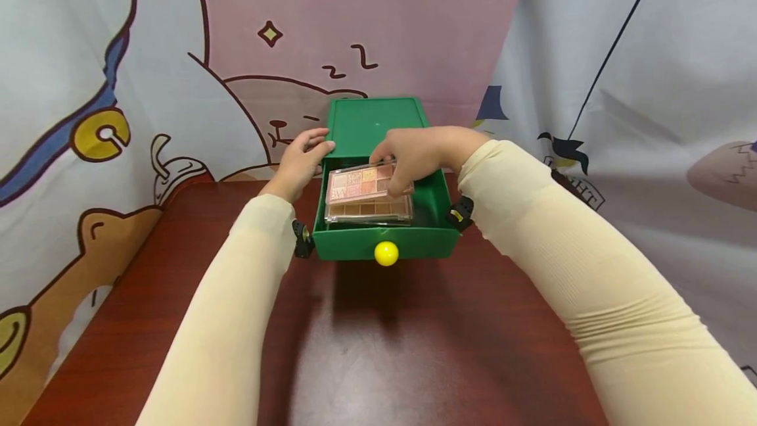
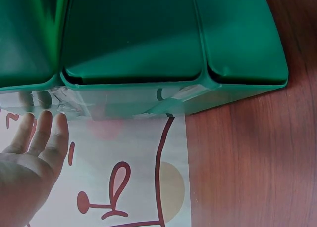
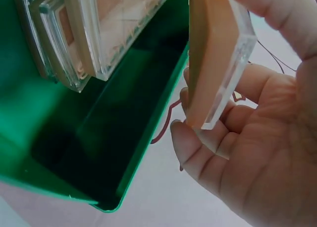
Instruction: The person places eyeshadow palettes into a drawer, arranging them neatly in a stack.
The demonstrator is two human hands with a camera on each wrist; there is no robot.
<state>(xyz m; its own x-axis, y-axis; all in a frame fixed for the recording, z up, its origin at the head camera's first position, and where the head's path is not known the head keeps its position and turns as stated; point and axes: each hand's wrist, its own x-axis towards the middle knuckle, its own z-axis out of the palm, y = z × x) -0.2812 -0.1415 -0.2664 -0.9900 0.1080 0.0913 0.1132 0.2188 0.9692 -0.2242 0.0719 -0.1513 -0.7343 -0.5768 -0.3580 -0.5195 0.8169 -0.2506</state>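
My right hand (image 1: 421, 153) grips an eyeshadow palette (image 1: 355, 184) with several pink, yellow and brown pans under a clear lid, tilted over the open green drawer (image 1: 349, 245). In the right wrist view, thumb and fingers close round the edges of that palette (image 3: 218, 64). More clear-cased palettes (image 3: 74, 44) lie stacked in the left part of the drawer; in the head view the held one partly hides them. At the left side of the green drawer box (image 1: 378, 125) is my left hand (image 1: 300, 162). Its extended fingertips (image 2: 44, 119) are right at the box's shiny side.
A round yellow knob (image 1: 386, 253) sticks out of the drawer front. The box stands on a dark red-brown wooden table (image 1: 367, 360). Behind it hangs a curtain (image 1: 378, 12) with cartoon animals. Dark wrist devices (image 1: 460, 213) sit beside the drawer's sides.
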